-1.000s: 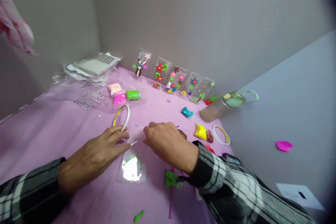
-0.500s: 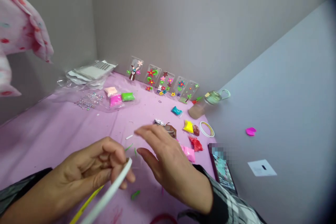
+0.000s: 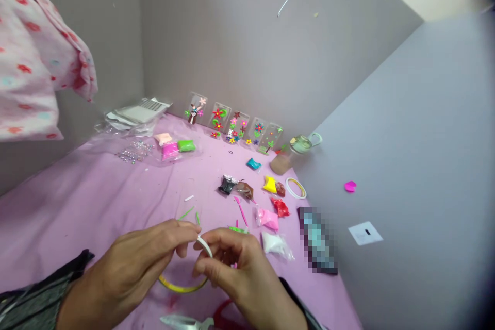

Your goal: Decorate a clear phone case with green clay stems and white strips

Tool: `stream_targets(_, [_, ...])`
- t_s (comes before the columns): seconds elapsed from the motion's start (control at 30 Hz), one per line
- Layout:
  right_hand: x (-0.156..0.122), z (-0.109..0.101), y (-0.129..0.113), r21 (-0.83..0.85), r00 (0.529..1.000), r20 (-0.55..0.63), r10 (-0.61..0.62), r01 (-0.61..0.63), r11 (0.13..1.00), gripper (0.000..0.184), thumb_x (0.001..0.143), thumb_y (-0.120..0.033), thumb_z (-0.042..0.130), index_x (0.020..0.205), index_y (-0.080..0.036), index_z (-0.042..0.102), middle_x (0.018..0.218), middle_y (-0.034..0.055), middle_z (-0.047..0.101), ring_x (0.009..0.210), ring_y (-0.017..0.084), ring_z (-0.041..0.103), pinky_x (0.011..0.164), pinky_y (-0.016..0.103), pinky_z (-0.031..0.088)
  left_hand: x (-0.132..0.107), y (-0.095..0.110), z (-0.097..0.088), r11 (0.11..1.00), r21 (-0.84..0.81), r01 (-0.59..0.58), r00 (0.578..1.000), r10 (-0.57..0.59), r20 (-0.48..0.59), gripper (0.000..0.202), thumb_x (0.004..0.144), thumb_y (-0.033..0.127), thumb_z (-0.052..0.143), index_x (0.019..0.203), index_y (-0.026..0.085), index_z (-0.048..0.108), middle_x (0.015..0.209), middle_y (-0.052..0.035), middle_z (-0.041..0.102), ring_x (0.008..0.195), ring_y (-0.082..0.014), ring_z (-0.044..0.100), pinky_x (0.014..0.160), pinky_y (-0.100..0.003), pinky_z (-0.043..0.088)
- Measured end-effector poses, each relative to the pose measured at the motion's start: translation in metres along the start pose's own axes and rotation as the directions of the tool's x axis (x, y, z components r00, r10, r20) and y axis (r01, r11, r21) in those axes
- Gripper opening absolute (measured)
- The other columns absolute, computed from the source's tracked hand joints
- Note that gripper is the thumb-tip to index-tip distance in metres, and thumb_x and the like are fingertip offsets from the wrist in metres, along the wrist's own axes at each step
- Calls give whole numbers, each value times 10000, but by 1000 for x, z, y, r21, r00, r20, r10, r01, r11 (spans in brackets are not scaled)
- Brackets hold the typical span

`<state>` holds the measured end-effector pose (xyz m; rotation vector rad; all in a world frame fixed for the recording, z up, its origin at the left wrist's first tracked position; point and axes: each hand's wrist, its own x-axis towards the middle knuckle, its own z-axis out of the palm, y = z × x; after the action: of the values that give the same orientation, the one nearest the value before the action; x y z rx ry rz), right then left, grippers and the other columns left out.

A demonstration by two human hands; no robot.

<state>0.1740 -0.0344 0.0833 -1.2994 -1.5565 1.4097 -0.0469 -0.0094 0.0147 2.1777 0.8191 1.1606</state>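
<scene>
My left hand [image 3: 135,268] and my right hand [image 3: 240,273] meet low in the view, both pinching a thin ring-shaped roll of tape [image 3: 185,284], white on top and yellow along its lower arc. The roll is lifted above the purple table cover [image 3: 96,201]. Just beyond my fingers lies a clear phone case [image 3: 189,201] with thin green strips and a small white piece on it.
Small bags of coloured clay [image 3: 270,201] lie right of the case, beside a second tape ring [image 3: 296,187] and a phone [image 3: 317,240] at the table's right edge. Decorated clear cases [image 3: 235,126] lean on the back wall. Someone's pink patterned sleeve [image 3: 34,72] hangs at upper left.
My left hand lifted the tape roll from the table toward me. My right hand left the clear case and closed on the roll. The view tilted up and back.
</scene>
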Motion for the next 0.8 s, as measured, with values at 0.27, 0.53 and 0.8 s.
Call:
stream_targets(0.27, [7,-2,25,-410,833,-282,-475,343,845,164,948,-140,670,993,-228,801,797,17,743,686,159,624,666,271,502,11,3,-9,795,-343,500,866,-456,207,238,983,513,608,1102,310,647,1049,9,733,1071,-211,707,946,-281,599])
stream_targets(0.53, [17,-3,35,-450,742,-281,-609,459,766,187,999,-155,629,1051,-234,790,834,37,770,722,170,685,679,282,551,15,5,-12,692,-437,575,817,-461,345,386,996,592,507,922,263,694,870,-2,665,853,-198,626,888,-300,530])
stream_targets(0.8, [16,-5,38,-402,748,-269,-606,485,777,207,989,-134,637,1049,-257,792,878,26,796,778,168,709,723,282,556,15,1,-1,532,-544,649,760,-431,486,341,989,555,575,886,240,658,703,44,528,623,-128,443,632,-227,419])
